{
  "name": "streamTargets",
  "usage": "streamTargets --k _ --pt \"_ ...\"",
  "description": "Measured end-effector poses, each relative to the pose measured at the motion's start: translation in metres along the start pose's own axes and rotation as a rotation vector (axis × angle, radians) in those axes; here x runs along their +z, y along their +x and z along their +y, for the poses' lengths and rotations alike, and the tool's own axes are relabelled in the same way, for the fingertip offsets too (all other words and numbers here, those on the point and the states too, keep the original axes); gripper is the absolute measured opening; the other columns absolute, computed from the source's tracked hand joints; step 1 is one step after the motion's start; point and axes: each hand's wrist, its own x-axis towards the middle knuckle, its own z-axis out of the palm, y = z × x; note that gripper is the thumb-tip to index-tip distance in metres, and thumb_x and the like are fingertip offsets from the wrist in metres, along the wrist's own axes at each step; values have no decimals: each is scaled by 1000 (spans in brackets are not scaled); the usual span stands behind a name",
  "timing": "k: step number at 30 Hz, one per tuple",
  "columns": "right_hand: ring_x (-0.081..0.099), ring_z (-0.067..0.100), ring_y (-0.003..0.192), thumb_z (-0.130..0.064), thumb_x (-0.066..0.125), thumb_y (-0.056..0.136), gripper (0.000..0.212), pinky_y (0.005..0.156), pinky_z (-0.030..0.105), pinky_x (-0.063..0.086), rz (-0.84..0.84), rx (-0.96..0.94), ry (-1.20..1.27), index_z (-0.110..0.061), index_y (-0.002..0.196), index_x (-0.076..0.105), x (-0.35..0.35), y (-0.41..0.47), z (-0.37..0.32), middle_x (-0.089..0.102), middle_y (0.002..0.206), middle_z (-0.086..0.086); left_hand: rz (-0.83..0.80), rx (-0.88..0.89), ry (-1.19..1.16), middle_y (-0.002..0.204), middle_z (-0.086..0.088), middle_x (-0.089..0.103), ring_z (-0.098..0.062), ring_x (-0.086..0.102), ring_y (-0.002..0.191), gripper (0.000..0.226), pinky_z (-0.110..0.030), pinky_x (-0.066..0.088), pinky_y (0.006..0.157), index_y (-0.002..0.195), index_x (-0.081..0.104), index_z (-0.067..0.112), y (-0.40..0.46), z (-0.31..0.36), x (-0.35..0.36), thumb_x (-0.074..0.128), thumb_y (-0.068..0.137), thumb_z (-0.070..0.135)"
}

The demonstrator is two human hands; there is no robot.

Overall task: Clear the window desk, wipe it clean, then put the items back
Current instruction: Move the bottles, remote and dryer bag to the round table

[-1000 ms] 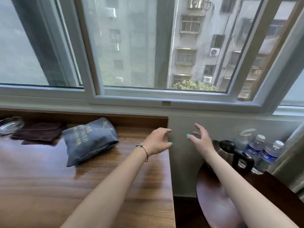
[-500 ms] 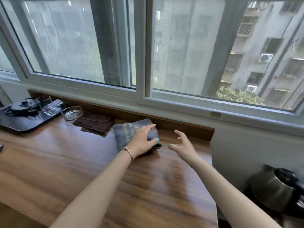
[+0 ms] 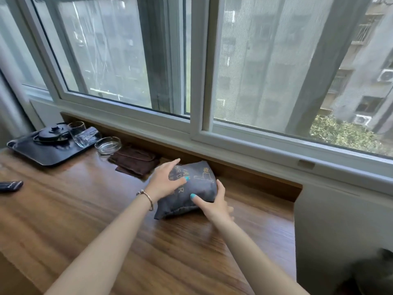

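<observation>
A grey drawstring hair-dryer bag (image 3: 201, 185) with yellow print lies on the wooden window desk (image 3: 85, 213), near the back ledge. My left hand (image 3: 164, 180) lies over the bag's left end, thumb on its front face and fingers curved over the top. My right hand (image 3: 215, 202) clasps the bag's right end, thumb on the front and fingers round the side. The bag's underside touches the desk. A folded dark brown cloth (image 3: 135, 160) lies just left of the bag.
A glass ashtray (image 3: 107, 145) sits beside the cloth. At the far left a black tray (image 3: 38, 155) carries a dark teapot (image 3: 53, 134) and drinking glasses (image 3: 79, 133). A dark remote (image 3: 10, 185) lies at the left edge. The desk ends at the right, above a blurred kettle (image 3: 372, 271).
The view swung left from the kettle side to the desk. My left hand reached the bag first; now my right hand has also closed on its right end.
</observation>
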Motion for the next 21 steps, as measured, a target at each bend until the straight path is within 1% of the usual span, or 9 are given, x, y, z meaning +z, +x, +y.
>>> streamTargets --k 3,6,9,11,14,16,17,19,21 --pt "30 32 135 -73 67 71 108 109 48 22 68 52 -14 -49 148 -4 13 -2 -4 44 146 10 -70 -67 51 145 2 45 -19 40 133 84 -42 36 110 145 36 34 16 -12 -5 68 73 63" --pt "29 34 135 -75 68 68 115 110 51 22 203 118 33 -47 148 -8 27 -8 -4 38 149 10 -159 -130 100 147 -2 44 -23 39 135 109 -39 36 109 147 32 35 33 -21 -6 56 53 85" --pt "27 34 138 -79 67 65 120 112 53 20 302 140 38 -44 149 -11 45 -12 -6 34 152 11 -245 -108 181 144 -5 48 -25 44 133 123 -36 37 105 147 29 38 53 -29 -4 43 40 98" --pt "27 34 138 -81 66 62 123 112 52 18 339 150 49 -43 149 -12 58 -11 -11 34 152 11 -335 -78 165 145 -4 47 -24 44 134 126 -35 37 108 148 27 38 68 -36 -4 43 39 99" --pt "28 33 137 -85 65 56 127 111 51 17 384 157 29 -44 146 -14 75 -6 -18 39 148 14 -527 -8 44 151 0 40 -18 40 136 120 -31 34 110 149 27 30 85 -45 -5 60 50 89" --pt "28 32 138 -87 64 53 130 113 49 15 404 166 -18 -44 146 -16 85 -3 -22 39 146 14 -617 39 -6 148 1 42 -16 43 132 112 -24 35 103 148 31 25 90 -47 -1 65 56 80" --pt "28 31 139 -88 63 51 132 114 49 14 416 170 -35 -44 146 -17 90 -2 -22 38 146 13 -638 57 -29 143 2 47 -14 47 127 111 -22 36 99 146 34 25 91 -48 1 67 56 81" --pt "26 28 141 -89 63 46 135 117 47 12 439 167 -43 -45 145 -18 95 0 -22 37 147 10 -644 85 -92 129 6 56 -9 54 113 108 -20 39 91 140 39 27 89 -51 8 67 50 80" --pt "25 26 142 -89 60 39 138 119 46 10 455 139 -14 -47 145 -17 96 1 -21 35 149 6 -634 111 -160 119 9 59 -5 56 106 96 -13 41 83 135 41 27 87 -52 11 69 54 72"
